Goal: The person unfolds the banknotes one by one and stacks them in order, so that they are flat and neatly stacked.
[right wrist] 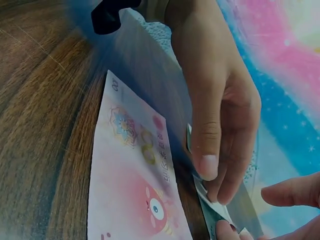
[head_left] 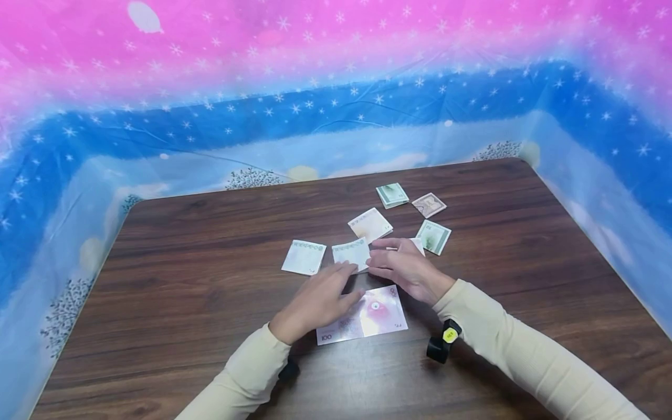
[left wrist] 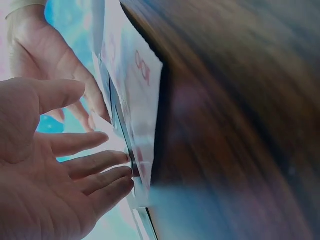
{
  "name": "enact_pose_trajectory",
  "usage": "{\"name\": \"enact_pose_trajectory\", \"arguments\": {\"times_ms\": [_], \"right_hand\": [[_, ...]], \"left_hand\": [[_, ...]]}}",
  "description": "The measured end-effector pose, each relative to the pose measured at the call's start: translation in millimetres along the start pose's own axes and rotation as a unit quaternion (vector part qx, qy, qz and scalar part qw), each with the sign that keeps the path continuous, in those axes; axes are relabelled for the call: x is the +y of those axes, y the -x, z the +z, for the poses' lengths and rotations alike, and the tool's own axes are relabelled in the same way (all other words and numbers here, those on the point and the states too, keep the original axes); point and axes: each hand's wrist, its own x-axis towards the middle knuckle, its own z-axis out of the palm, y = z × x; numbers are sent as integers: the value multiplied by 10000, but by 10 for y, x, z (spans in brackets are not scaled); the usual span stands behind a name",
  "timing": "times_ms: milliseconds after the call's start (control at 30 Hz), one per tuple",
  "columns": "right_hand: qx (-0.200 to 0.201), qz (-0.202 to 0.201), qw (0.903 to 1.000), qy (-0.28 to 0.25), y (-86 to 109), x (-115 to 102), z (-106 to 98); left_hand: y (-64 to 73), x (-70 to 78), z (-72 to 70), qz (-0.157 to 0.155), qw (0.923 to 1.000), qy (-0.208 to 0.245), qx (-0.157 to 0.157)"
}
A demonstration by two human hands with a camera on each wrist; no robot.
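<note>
A folded pale green banknote (head_left: 349,252) lies on the wooden table between the hands. My left hand (head_left: 317,294) comes from the left with fingers extended, its fingertips at the note's lower edge. At the note's right edge are the fingertips of my right hand (head_left: 408,267), fingers loosely straight and thumb apart from them. An unfolded pink 100 banknote (head_left: 385,312) lies nearer, partly covered by my left hand in the head view. In the right wrist view, the pink note (right wrist: 130,165) lies flat beside the right hand (right wrist: 215,110). Straight fingers of the left hand (left wrist: 65,170) show in its wrist view.
Another folded pale green note (head_left: 303,257) lies to the left. Farther back are a folded cream note (head_left: 370,225), a green note (head_left: 392,195), a small brownish note (head_left: 429,205) and another green note (head_left: 433,237). A pale note (head_left: 419,245) is partly hidden behind the right hand.
</note>
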Motion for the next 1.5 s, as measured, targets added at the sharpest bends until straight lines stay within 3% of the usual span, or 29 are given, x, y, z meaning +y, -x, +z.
{"name": "enact_pose_trajectory", "arguments": {"times_ms": [400,667,900,1267,1500], "right_hand": [[94,-39,9993,362,17,-13,-7],[136,-73,9998,151,-4,-22,-27],[-134,-73,9998,-146,0,-34,-23],[-815,19,9964,-252,56,-22,36],[-982,-13,9945,-377,88,-45,61]], "left_hand": [[4,43,-25,-105,9996,-70,-250],[-4,36,-37,41,10000,31,50],[-35,33,-30,139,9966,595,547],[-33,38,-83,-219,9903,1231,608],[-32,27,-124,-327,9698,2280,800]]}}
